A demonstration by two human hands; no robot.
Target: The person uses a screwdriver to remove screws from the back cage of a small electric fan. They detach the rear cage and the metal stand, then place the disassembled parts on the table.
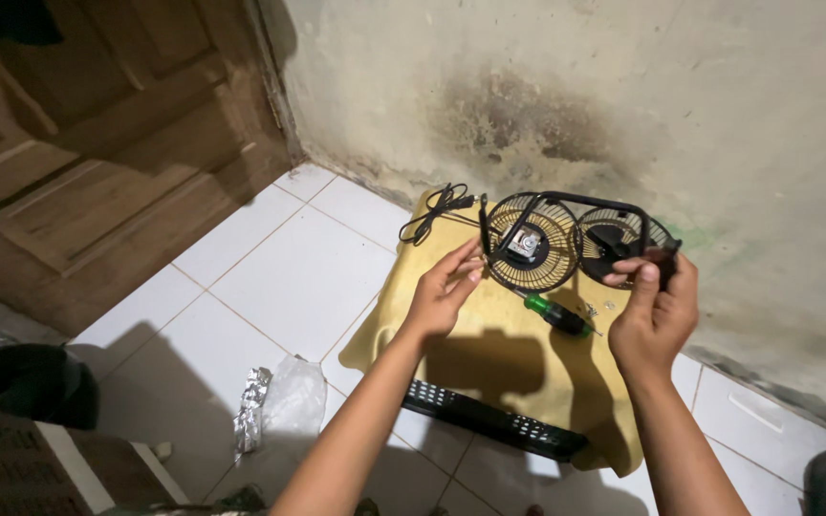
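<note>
Fan: we saw the small black fan (566, 239) lying apart on a yellow cloth (489, 354), its rear cage with the motor beside a second grille.
Left hand: our left hand (444, 291) lay open, fingertips against the cage's rim, grasping nothing.
Right hand: our right hand (657, 311) pinched the front grille (623, 234) between thumb and fingers.
Nearby: a green-handled screwdriver (556, 313) and loose screws (599, 308) lay between our hands; a black cable (437, 210) coiled behind.
Floor: white tiles (289, 277), crumpled foil (252, 406).
</note>
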